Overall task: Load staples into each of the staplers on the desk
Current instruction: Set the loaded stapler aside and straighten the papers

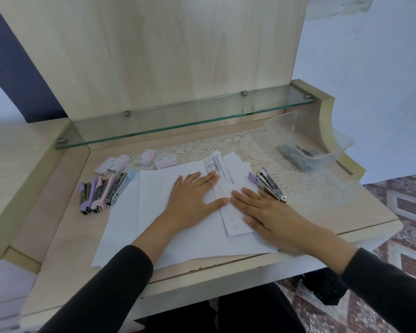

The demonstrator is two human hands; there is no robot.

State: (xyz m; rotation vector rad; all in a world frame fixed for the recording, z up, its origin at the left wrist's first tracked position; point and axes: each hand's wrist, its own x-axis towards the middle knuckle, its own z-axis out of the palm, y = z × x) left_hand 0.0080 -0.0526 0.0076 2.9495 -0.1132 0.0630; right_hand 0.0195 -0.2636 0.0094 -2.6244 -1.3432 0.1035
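Left hand (pixel 195 198), right hand (pixel 271 215): both flat, fingers straight, pressing on paper sheets (pixel 149 200). Stapler cluster (pixel 101 193) left of sheets. Single stapler (pixel 271 186) just beside right hand. Staple boxes (pixel 135 162) behind.
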